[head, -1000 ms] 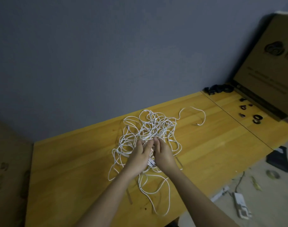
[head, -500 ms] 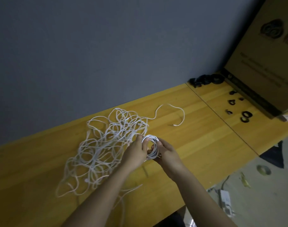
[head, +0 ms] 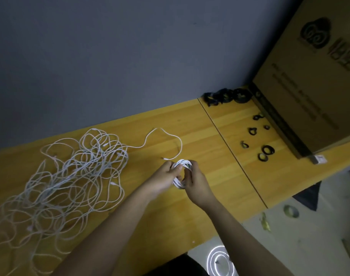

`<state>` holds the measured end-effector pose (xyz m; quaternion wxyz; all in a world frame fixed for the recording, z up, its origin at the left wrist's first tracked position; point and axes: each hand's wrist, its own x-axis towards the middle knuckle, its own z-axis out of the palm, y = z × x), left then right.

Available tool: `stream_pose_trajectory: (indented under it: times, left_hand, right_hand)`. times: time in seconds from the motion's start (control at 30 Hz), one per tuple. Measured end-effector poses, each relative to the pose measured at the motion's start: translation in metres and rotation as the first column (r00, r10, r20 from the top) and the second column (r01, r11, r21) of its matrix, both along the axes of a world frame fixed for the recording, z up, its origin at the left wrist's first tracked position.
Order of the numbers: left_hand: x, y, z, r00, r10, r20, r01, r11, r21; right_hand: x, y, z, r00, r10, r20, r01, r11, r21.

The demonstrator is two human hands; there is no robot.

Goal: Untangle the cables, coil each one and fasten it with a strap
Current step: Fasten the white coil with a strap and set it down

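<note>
1. Risk: small white cable coil (head: pixel 181 174) is not yet strapped; if either grip slackens, the loops likely spring apart.
2. Risk: loose cable tail (head: pixel 164 134) runs back to the tangled cable pile (head: pixel 70 176) on the tabletop (head: pixel 220 176); a snag could drag it.
3. Straps (head: pixel 266 151) lie well apart, toward the right end; reaching means freeing one hand.
4. Left hand (head: pixel 166 177) and right hand (head: pixel 197 181) both clamp the coil, fingers curled, near the tabletop's middle.
</note>
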<state>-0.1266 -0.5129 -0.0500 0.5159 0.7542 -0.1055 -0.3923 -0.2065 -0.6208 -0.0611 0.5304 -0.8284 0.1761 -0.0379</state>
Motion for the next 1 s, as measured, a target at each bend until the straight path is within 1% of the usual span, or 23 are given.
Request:
stream_pose_trajectory:
  times: [0.07, 0.17, 0.23, 0.3, 0.33, 0.4, 0.43, 0.47, 0.53, 0.63, 0.7, 0.77, 0.83, 0.9, 0.97, 1.0]
  left_hand:
    - [0.001, -0.021, -0.003, 0.999, 0.003, -0.038, -0.005, 0.999, -0.050]
    - [-0.004, -0.051, -0.010, 1.000, -0.009, -0.022, 0.008, 0.998, -0.065]
    - [-0.008, -0.073, -0.013, 0.999, -0.008, -0.036, 0.004, 0.994, -0.109]
    - [-0.009, -0.093, -0.016, 0.999, 0.010, -0.044, -0.016, 0.992, -0.127]
    - [-0.009, -0.104, -0.017, 1.000, 0.001, -0.007, -0.002, 0.994, -0.113]
    - [-0.006, -0.125, -0.020, 0.992, -0.068, 0.106, 0.074, 0.996, -0.047]
    - [-0.005, -0.136, -0.023, 0.983, -0.111, 0.149, 0.113, 0.994, -0.005]
    - [-0.005, -0.149, -0.027, 0.974, -0.144, 0.174, 0.140, 0.990, 0.034]
    - [-0.008, -0.176, -0.036, 0.963, -0.166, 0.211, 0.147, 0.984, 0.106]
    - [-0.020, -0.227, -0.044, 0.962, -0.130, 0.240, 0.097, 0.985, 0.142]
    - [-0.030, -0.262, -0.046, 0.954, -0.139, 0.267, 0.093, 0.979, 0.180]
    - [-0.037, -0.300, -0.048, 0.925, -0.195, 0.326, 0.108, 0.958, 0.264]
    - [-0.043, -0.333, -0.050, 0.881, -0.278, 0.382, 0.112, 0.909, 0.403]
    - [-0.048, -0.359, -0.051, 0.820, -0.373, 0.435, 0.100, 0.841, 0.531]
    - [-0.050, -0.374, -0.049, 0.774, -0.442, 0.453, 0.120, 0.805, 0.581]
    - [-0.049, -0.379, -0.050, 0.797, -0.425, 0.429, 0.138, 0.820, 0.555]
  right_hand:
    - [0.001, -0.017, -0.004, 0.999, -0.030, -0.020, 0.030, 0.999, 0.031]
    - [-0.005, -0.039, -0.012, 0.995, -0.083, -0.051, 0.082, 0.996, -0.020]
    - [-0.008, -0.056, -0.013, 0.991, -0.120, -0.061, 0.121, 0.993, -0.002]
    - [-0.012, -0.074, -0.009, 0.983, -0.177, -0.046, 0.181, 0.978, 0.100]
    - [-0.016, -0.084, -0.007, 0.978, -0.205, -0.028, 0.207, 0.964, 0.167]
    - [-0.026, -0.104, -0.005, 0.975, -0.222, -0.001, 0.211, 0.929, 0.304]
    - [-0.031, -0.115, -0.005, 0.975, -0.222, 0.008, 0.207, 0.920, 0.333]
    - [-0.034, -0.125, -0.007, 0.972, -0.234, 0.013, 0.218, 0.924, 0.314]
    - [-0.033, -0.149, -0.016, 0.950, -0.313, 0.017, 0.302, 0.928, 0.216]
    - [-0.029, -0.194, -0.030, 0.908, -0.418, 0.003, 0.415, 0.901, 0.127]
    - [-0.029, -0.230, -0.039, 0.905, -0.426, -0.017, 0.426, 0.903, 0.059]
    - [-0.031, -0.273, -0.048, 0.920, -0.389, -0.046, 0.389, 0.921, 0.004]
    - [-0.031, -0.309, -0.057, 0.925, -0.369, -0.086, 0.373, 0.927, 0.028]
    - [-0.031, -0.332, -0.064, 0.906, -0.406, -0.117, 0.416, 0.906, 0.073]
    - [-0.031, -0.345, -0.069, 0.888, -0.449, -0.096, 0.454, 0.890, 0.040]
    - [-0.030, -0.350, -0.070, 0.895, -0.440, -0.070, 0.441, 0.897, 0.009]
